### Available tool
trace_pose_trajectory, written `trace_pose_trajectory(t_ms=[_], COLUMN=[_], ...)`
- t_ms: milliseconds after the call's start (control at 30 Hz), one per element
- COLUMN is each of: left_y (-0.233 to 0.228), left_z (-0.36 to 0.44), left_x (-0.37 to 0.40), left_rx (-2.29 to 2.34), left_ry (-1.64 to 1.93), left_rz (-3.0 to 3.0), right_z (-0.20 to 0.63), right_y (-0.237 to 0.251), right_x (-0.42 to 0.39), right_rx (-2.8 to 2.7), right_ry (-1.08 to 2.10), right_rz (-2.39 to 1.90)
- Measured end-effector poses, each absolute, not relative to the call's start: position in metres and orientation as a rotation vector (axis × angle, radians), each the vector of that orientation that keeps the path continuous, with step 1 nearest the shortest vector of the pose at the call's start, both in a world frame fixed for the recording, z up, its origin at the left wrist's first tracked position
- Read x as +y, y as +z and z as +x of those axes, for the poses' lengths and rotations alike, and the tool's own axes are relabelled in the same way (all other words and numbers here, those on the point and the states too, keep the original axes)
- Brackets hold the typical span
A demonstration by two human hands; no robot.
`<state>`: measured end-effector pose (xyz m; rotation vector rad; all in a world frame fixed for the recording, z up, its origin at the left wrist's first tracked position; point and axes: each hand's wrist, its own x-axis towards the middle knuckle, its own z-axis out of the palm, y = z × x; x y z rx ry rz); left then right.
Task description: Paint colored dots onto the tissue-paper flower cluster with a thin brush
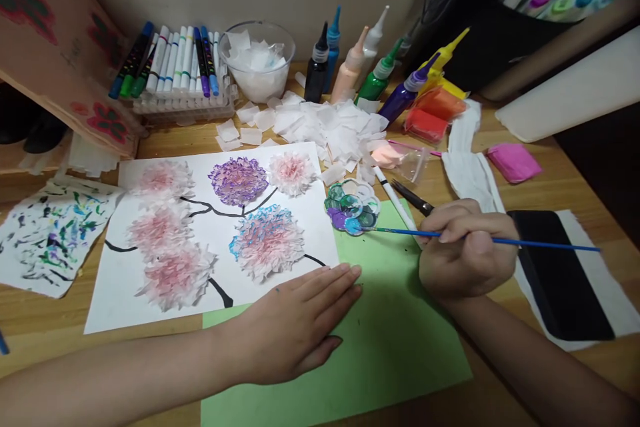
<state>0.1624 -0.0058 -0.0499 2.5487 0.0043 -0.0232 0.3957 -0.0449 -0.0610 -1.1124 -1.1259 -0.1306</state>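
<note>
My right hand [467, 250] grips a thin blue paintbrush [545, 243], its tip over the edge of a flower-shaped paint palette [353, 207] with purple, blue and green paint in its wells. Flat on a green sheet [400, 347] rests my left hand [300, 323], fingers stretched out, fingertips near the lower right corner of a white paper [107, 280]. Fluffy pink-white paper flowers [173, 273] and black painted branches are on that paper. One flower [239, 180] has purple tips; another flower [267, 243], above my left hand, has blue along its upper edge.
Behind the paper lie a heap of white tissue squares [330, 123], a clear bowl [257, 63], paint bottles [373, 77] and a marker rack [185, 97]. A paint-smeared cloth [55, 233] is at left. At right are a black phone-like slab [560, 273] and a pink packet [515, 161].
</note>
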Motion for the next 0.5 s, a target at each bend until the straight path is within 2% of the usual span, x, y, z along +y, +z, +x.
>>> trace_pose_trajectory(t_ms=[267, 500], left_y=[-0.0489, -0.0486], left_z=[0.1624, 0.1621], left_x=[-0.0062, -0.0059], left_rx=[0.0, 0.003], left_ry=[-0.03, -0.044], left_rz=[2.565, 2.558], right_z=[0.3924, 0.3882], right_y=[-0.0617, -0.0595], right_x=[-0.0453, -0.0505], right_rx=[-1.049, -1.138], right_ry=[-0.014, -0.083], right_rz=[-1.164, -1.123])
